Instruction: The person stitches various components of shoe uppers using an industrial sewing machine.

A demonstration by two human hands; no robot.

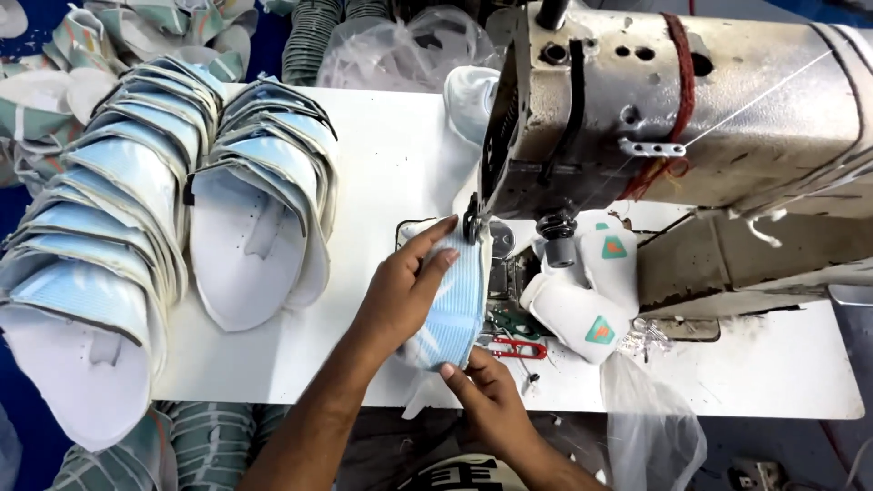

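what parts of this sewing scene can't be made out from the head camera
- Needle and stitch point, head view: hidden behind the grey metal sewing machine head and the light blue ribbed fabric piece.
- Left hand palm: only its back shows.
- Right hand fingertips: tucked under the fabric.
- Small red thread snips: blades partly covered.
- Stacked pale blue shoe uppers: cut off by the left edge.

Needle hidden behind blue upper.

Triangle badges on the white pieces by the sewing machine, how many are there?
2: one orange triangle badge on the upper white piece, one on the lower piece. More may be hidden.
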